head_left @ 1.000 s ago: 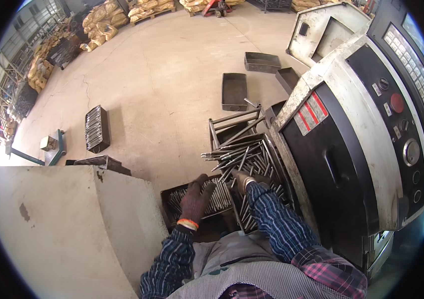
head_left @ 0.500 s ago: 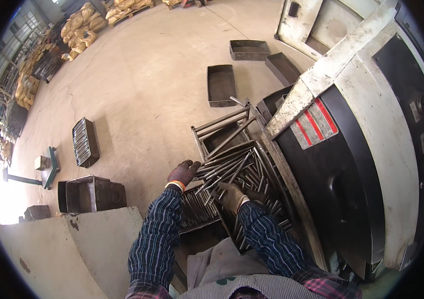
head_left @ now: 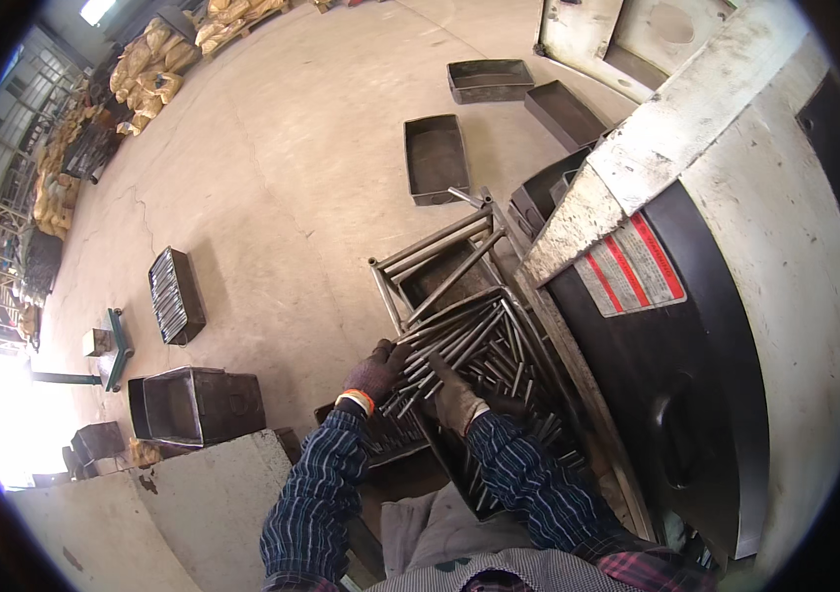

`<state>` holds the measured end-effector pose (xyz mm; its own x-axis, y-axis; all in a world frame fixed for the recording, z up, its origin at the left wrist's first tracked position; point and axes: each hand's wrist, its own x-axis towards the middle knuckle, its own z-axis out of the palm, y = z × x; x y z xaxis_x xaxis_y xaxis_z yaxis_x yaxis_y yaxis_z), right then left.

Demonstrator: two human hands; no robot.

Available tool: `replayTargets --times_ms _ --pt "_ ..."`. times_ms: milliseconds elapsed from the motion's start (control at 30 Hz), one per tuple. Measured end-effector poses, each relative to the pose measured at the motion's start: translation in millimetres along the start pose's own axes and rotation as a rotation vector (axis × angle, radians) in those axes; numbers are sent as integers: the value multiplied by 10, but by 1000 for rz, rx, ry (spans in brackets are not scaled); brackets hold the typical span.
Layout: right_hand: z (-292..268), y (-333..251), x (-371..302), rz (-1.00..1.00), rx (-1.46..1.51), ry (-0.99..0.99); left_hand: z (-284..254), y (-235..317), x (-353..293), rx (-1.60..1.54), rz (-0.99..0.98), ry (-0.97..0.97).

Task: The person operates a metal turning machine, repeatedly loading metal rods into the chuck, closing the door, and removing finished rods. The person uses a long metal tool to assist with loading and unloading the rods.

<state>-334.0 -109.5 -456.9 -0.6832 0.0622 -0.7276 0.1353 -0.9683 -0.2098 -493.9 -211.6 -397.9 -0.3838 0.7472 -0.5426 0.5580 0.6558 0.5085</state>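
Note:
My left hand [head_left: 376, 369], in a dark knit glove with an orange-and-white cuff, curls around the left ends of a loose bundle of metal rods [head_left: 442, 347]. My right hand [head_left: 457, 404], in a worn brownish glove, closes on the same bundle from its near side; the fingertips are partly hidden among the rods. Beneath the bundle, a dark metal bin [head_left: 447, 456] is filled with more rods lying at mixed angles. A second tray [head_left: 322, 412], left of that bin and under my left wrist, holds rods lined up side by side.
A tubular metal frame [head_left: 437, 238] stands just beyond the bin. Close on the right is a black-and-white machine [head_left: 637, 395]; a pale panel [head_left: 213, 483] is at lower left. Dark trays [head_left: 435, 158] lie on the floor ahead, and a rod-filled tray [head_left: 176, 296] lies to the left.
The view has shifted slightly. My right hand has straightened its fingers somewhat along the rods, and the bundle between my hands looks more closely gathered. My left hand stays at the rod ends.

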Motion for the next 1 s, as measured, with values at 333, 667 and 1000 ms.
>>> replayTargets --times_ms 333,667,1000 --pt "273 -244 -143 -86 429 -160 -430 1133 186 76 -284 106" --pt "228 -179 59 -101 453 -175 -529 1146 71 466 -343 -15" --pt "220 -306 -5 -161 482 -119 -569 757 720 179 -67 -211"
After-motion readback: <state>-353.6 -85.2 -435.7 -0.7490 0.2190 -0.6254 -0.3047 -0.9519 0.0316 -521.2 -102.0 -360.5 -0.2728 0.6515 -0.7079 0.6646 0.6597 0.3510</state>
